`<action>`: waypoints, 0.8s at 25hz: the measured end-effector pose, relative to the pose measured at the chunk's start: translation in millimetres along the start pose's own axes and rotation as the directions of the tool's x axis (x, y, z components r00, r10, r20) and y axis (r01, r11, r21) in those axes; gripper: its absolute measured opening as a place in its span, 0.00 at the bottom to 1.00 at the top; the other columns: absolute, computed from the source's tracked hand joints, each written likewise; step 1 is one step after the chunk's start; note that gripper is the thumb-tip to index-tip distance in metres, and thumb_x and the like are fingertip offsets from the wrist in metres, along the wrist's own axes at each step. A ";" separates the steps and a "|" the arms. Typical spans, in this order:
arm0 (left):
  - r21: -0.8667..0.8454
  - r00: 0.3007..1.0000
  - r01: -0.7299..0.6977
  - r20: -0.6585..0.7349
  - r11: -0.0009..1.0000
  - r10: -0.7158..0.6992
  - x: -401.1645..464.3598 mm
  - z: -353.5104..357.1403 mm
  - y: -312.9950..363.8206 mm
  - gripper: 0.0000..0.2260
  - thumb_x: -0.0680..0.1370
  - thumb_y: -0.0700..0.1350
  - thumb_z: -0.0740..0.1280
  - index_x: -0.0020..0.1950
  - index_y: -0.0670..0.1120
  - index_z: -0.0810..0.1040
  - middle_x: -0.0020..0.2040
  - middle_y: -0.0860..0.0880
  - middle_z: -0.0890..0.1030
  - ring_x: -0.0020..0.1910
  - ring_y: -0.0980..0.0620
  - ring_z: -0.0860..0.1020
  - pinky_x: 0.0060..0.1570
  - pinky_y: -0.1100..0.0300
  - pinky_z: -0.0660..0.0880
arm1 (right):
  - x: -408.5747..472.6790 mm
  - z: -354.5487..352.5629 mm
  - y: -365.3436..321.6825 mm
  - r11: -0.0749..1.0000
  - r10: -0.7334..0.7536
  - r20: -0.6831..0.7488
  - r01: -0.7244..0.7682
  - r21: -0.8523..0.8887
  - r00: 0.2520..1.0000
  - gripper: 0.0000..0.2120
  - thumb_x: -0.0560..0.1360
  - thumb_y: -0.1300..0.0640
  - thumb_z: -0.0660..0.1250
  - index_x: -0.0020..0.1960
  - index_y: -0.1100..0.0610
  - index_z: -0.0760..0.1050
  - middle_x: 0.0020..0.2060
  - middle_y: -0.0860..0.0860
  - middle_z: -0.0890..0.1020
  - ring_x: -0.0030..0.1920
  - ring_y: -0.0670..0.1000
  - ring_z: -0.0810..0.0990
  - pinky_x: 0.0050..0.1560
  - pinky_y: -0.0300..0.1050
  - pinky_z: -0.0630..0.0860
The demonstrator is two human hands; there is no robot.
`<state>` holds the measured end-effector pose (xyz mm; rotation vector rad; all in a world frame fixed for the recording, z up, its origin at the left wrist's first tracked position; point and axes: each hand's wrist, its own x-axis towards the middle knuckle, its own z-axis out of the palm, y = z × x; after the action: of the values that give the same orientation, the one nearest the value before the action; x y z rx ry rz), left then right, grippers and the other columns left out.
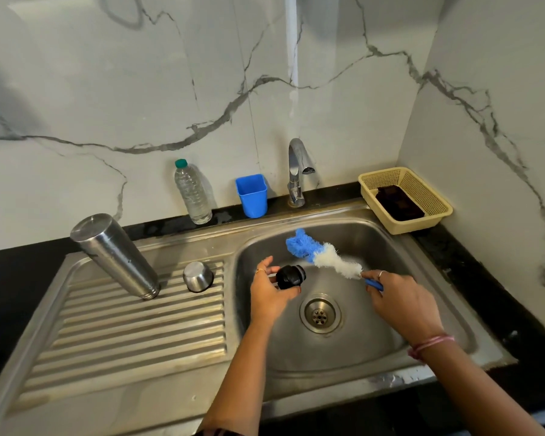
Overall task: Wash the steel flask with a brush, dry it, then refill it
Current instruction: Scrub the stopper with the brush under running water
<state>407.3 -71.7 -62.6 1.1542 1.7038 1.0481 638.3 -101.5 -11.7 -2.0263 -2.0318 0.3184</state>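
The steel flask (pixel 115 256) stands upside down on the ribbed drainboard (pixel 123 328), left of the sink basin (pixel 353 350). Its small steel cup lid (pixel 198 276) sits upside down beside it. Over the basin, my left hand (pixel 269 294) holds the flask's black stopper (pixel 290 276) in its fingers. My right hand (pixel 397 298) grips the blue handle of a bottle brush (pixel 323 254); the brush's blue and white bristles point up and left, just right of the stopper.
A tap (pixel 297 171) rises behind the basin, with no water running. A plastic water bottle (pixel 192 191) and a blue cup (pixel 252 195) stand against the marble wall. A cream basket (pixel 405 198) holding something dark sits at the back right corner. The drain (pixel 320 313) lies below my hands.
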 end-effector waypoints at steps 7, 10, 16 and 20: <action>0.006 1.000 -0.004 0.029 1.000 0.004 -10.3 -32.1 -9.9 0.40 0.65 0.36 0.79 0.73 0.47 0.65 0.58 0.50 0.77 0.56 0.53 0.77 0.54 0.65 0.73 | -18.1 23.0 -41.2 0.994 0.022 0.026 -0.024 0.104 0.999 0.15 0.80 0.53 0.61 0.65 0.46 0.74 0.38 0.45 0.79 0.35 0.46 0.78 0.40 0.42 0.79; -0.020 0.999 -0.007 0.031 1.000 0.008 -15.2 -53.2 -18.0 0.37 0.66 0.37 0.79 0.71 0.50 0.67 0.59 0.50 0.77 0.58 0.52 0.77 0.58 0.61 0.75 | -22.5 35.8 -55.3 0.990 0.040 0.053 -0.047 0.130 0.998 0.14 0.79 0.53 0.61 0.64 0.45 0.74 0.40 0.45 0.81 0.36 0.46 0.79 0.41 0.44 0.80; 0.100 0.995 -0.093 -0.032 0.991 0.097 -22.2 -119.1 -35.0 0.26 0.66 0.39 0.77 0.63 0.50 0.76 0.59 0.51 0.72 0.57 0.54 0.76 0.62 0.62 0.71 | -29.0 52.4 -81.8 0.977 0.095 0.080 -0.109 0.185 0.992 0.12 0.78 0.54 0.63 0.61 0.46 0.76 0.36 0.43 0.78 0.32 0.43 0.76 0.32 0.37 0.73; 0.238 0.989 -0.136 -0.022 0.962 0.146 -19.4 -159.2 -49.0 0.31 0.67 0.39 0.77 0.69 0.47 0.73 0.61 0.49 0.70 0.58 0.52 0.74 0.66 0.60 0.69 | -36.6 62.3 -90.9 0.957 0.158 0.070 -0.170 0.236 0.985 0.12 0.78 0.54 0.64 0.60 0.45 0.77 0.40 0.45 0.81 0.36 0.45 0.79 0.38 0.43 0.79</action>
<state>251.1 -132.1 -52.6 1.4330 1.8367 0.9769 531.9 -137.2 -41.5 -2.0531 -1.7556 0.6232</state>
